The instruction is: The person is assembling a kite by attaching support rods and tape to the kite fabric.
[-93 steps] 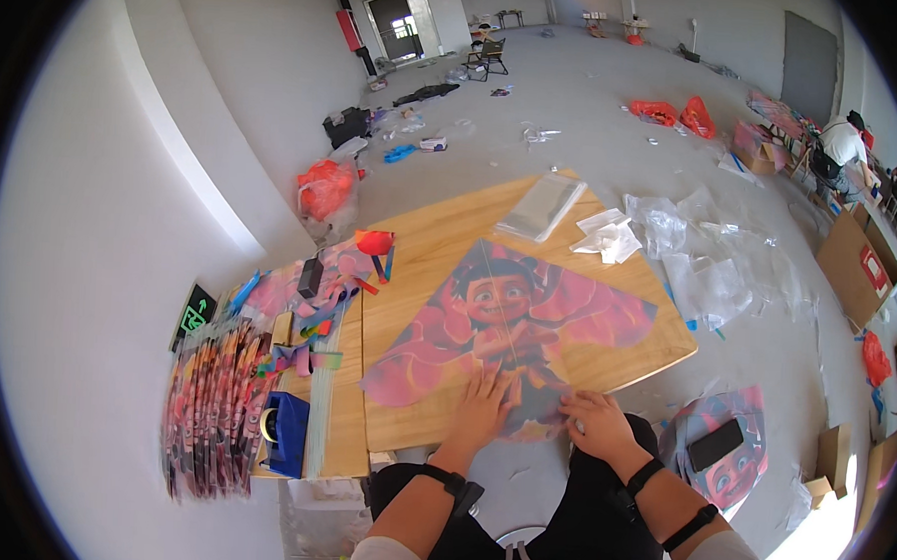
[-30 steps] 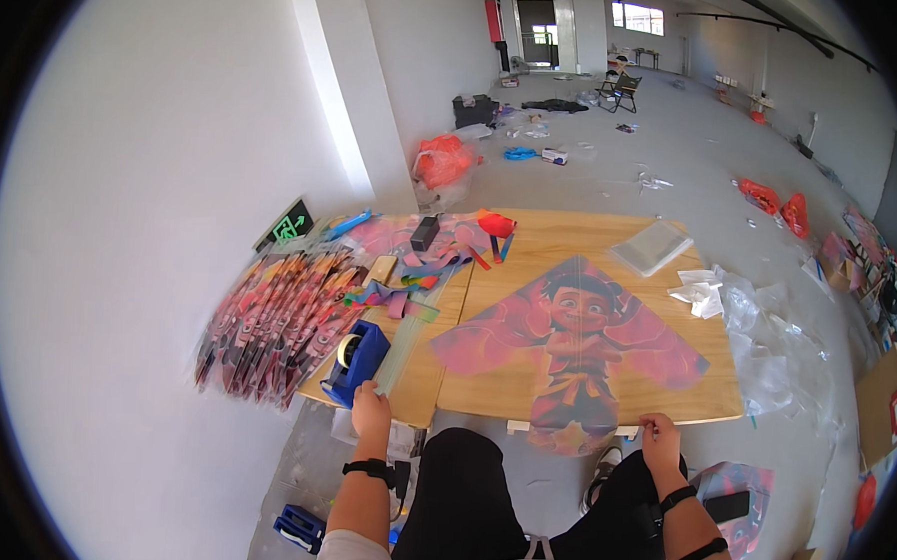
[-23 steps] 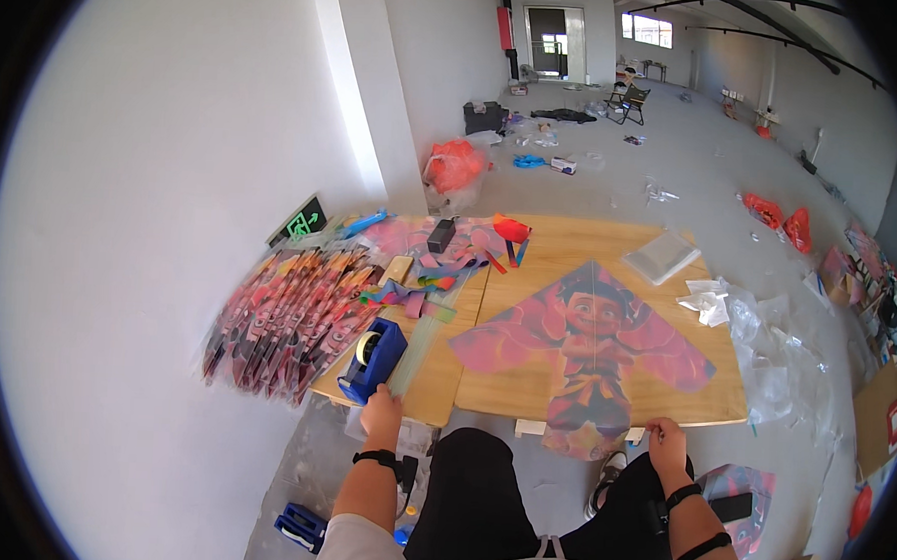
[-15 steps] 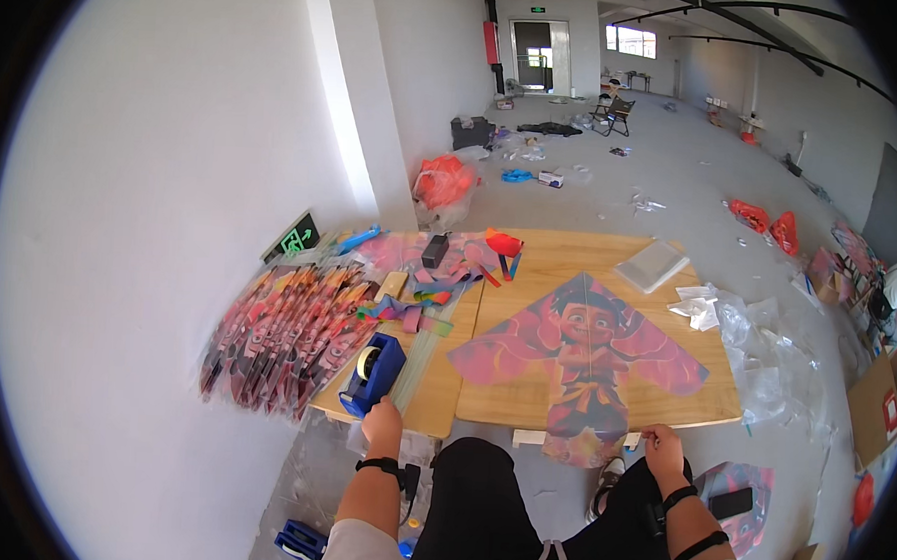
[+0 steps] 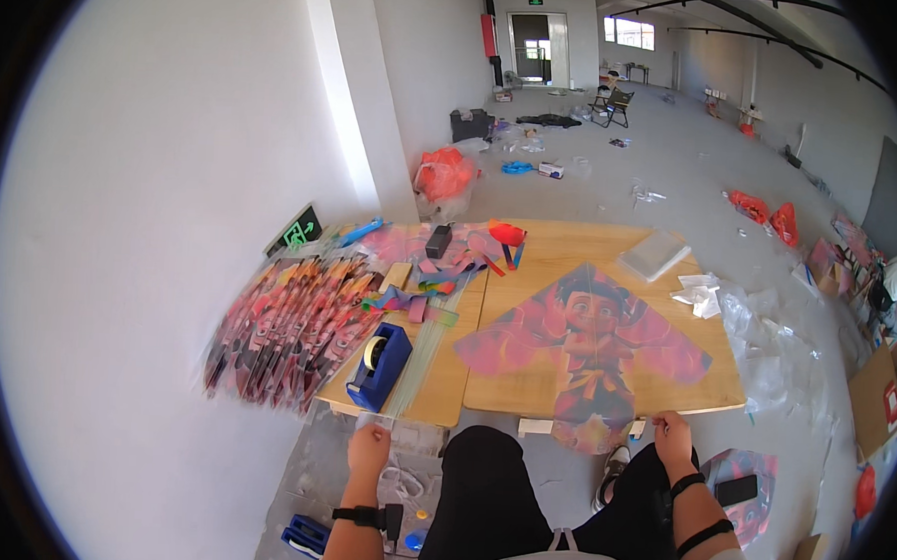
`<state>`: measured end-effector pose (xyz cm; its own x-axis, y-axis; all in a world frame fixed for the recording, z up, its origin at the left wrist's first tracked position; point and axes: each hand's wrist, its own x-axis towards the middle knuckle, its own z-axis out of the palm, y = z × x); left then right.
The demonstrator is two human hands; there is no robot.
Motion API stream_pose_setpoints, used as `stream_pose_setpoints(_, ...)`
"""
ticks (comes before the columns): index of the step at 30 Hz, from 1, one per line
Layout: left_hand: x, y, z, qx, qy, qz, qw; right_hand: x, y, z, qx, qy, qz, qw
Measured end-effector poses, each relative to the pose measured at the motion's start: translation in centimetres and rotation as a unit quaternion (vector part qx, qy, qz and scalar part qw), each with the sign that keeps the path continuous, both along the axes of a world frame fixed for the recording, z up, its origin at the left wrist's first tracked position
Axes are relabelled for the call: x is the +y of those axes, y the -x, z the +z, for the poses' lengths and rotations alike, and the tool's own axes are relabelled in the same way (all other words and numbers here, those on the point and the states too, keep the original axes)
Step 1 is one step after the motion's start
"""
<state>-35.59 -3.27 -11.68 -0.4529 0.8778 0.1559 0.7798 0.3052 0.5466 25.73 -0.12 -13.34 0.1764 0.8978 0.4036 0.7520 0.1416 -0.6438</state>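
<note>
A pink and red kite (image 5: 594,351) printed with a cartoon figure lies spread on the wooden table (image 5: 530,249), its tail hanging over the front edge. My left hand (image 5: 369,449) is closed just below that edge, in front of a blue tape dispenser (image 5: 391,368) and apart from it. A pale sliver shows at its fingertips, too small to name. My right hand (image 5: 673,438) is closed beside the right part of the front edge, to the right of the kite's tail. What its fingers hold, if anything, is hidden.
Several folded printed kites (image 5: 286,333) overlap at the table's left. Thin pale rods (image 5: 427,364), colourful ribbons (image 5: 408,300) and a black box (image 5: 438,242) lie near them. Clear plastic sleeves (image 5: 654,256) sit at the back right. A phone (image 5: 737,490) rests on another print at lower right.
My left hand has moved from the tape dispenser's front end down toward me. My right hand has stayed near the table's front edge, slightly higher in view. The kite lies as before.
</note>
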Motion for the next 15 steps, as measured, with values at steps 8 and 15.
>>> stream_pose_setpoints(8,-15.0,-2.5,1.2,-0.334,0.021,-0.052,0.941,-0.8,3.0,4.1,0.085,0.026,0.029,0.996)
stream_pose_setpoints(15,-13.4,-12.3,6.4,-0.407,-0.041,-0.278,0.869,-5.9,16.1,11.5,0.186,0.264,0.476,0.818)
